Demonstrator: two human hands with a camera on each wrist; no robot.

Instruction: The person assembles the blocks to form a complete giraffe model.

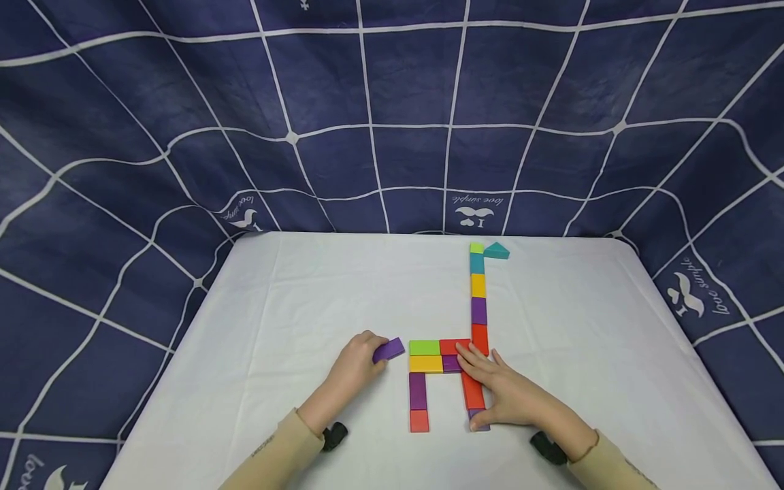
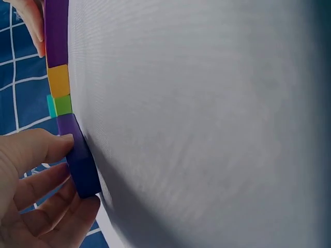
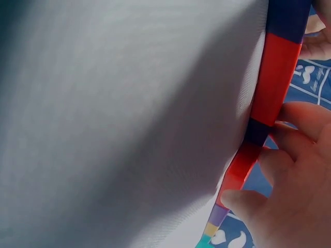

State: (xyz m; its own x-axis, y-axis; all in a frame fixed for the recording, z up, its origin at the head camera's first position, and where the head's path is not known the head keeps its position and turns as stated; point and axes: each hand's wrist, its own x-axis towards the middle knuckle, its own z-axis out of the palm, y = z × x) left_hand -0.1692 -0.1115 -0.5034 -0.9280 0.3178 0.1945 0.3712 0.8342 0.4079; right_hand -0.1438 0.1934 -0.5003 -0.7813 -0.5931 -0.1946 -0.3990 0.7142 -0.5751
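Observation:
My left hand (image 1: 352,364) pinches a purple block (image 1: 389,349) between thumb and fingers. The block lies slanted, just left of a flat figure made of coloured blocks. That figure's body has a green block (image 1: 425,347) and a red block (image 1: 453,346) over a yellow block (image 1: 425,365) and a small purple one (image 1: 451,364). My right hand (image 1: 514,396) rests on the figure with spread fingers. Its fingertips touch the body's right end, and its thumb is on the purple block (image 1: 484,416) below the red leg block (image 1: 472,392).
The left leg is a purple block (image 1: 417,391) above a salmon one (image 1: 419,420). A column of red, purple (image 1: 479,311), yellow, teal and green blocks rises at the right, with a teal triangle (image 1: 497,252) beside its top. White cloth (image 1: 306,292) covers the table; a navy curtain hangs behind.

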